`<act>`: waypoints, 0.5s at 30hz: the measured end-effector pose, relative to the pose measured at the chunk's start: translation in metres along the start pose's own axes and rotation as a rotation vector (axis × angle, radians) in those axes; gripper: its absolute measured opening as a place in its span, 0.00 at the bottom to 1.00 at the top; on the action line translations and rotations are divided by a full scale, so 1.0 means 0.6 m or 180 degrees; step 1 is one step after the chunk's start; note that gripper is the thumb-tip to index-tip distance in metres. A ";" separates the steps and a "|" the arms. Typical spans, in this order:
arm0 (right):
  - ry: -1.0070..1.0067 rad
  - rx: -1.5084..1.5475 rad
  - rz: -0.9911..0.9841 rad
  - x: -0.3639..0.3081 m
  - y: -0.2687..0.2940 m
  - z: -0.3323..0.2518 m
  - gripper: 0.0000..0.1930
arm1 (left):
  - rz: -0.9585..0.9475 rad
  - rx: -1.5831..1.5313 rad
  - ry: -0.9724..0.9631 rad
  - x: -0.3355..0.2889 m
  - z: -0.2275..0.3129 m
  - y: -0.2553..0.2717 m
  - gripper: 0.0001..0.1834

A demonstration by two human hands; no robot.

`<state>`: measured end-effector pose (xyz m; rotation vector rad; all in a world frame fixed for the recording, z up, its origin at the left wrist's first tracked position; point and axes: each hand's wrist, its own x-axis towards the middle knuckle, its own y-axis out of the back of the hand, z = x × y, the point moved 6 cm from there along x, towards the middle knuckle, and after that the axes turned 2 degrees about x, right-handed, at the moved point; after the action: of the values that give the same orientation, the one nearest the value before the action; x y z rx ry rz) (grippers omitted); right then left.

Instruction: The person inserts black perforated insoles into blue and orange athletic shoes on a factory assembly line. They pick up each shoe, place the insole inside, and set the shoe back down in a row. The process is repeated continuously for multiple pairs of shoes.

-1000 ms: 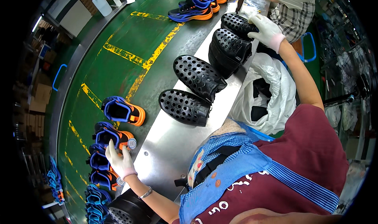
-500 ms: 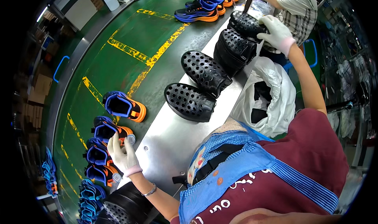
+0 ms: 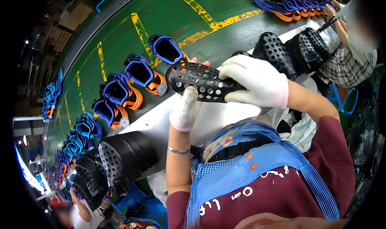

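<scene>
Insert, black and full of round holes, is up in both hands, over the shiny metal ledge and in front of the chest. Its long side runs from left to right, with the right end dipping a little. The round end points left, and the other end is tucked inside the right hand, so I can't see all of it. Behind the round end sits a blue and orange shoe, partly covered. More shoes stand in a slanted line to the left on the green belt. Black stacks rest at the lower left. More inserts lie on the right, and one is mostly hidden behind the right hand. A white bag is below them. The left hand pinches the insert, thumb in front and fingertips peeking over the back; its arm comes straight up. The right hand grips the far end, fingers on top and thumb underneath, with its arm reaching in from the right, elbow out.
</scene>
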<state>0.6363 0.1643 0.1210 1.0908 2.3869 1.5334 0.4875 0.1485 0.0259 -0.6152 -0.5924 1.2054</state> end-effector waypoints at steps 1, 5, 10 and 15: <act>-0.0028 0.0056 -0.0051 0.009 -0.011 -0.001 0.21 | 0.0037 -0.0002 -0.0030 -0.005 0.000 0.015 0.44; -0.0544 -0.0159 -0.0650 0.028 -0.062 0.026 0.20 | 0.0489 0.0663 -0.0254 -0.023 -0.002 0.075 0.37; -0.0531 -0.0324 -0.0684 0.041 -0.067 0.031 0.20 | 0.0661 0.0433 -0.0446 -0.009 -0.010 0.096 0.25; -0.0533 -0.0301 -0.0090 0.067 -0.021 0.020 0.13 | 0.0568 -0.0386 -0.0127 0.027 -0.022 0.068 0.23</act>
<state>0.6057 0.1949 0.1160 1.1129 2.1883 1.4667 0.4738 0.1720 -0.0107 -0.7604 -0.6582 1.3582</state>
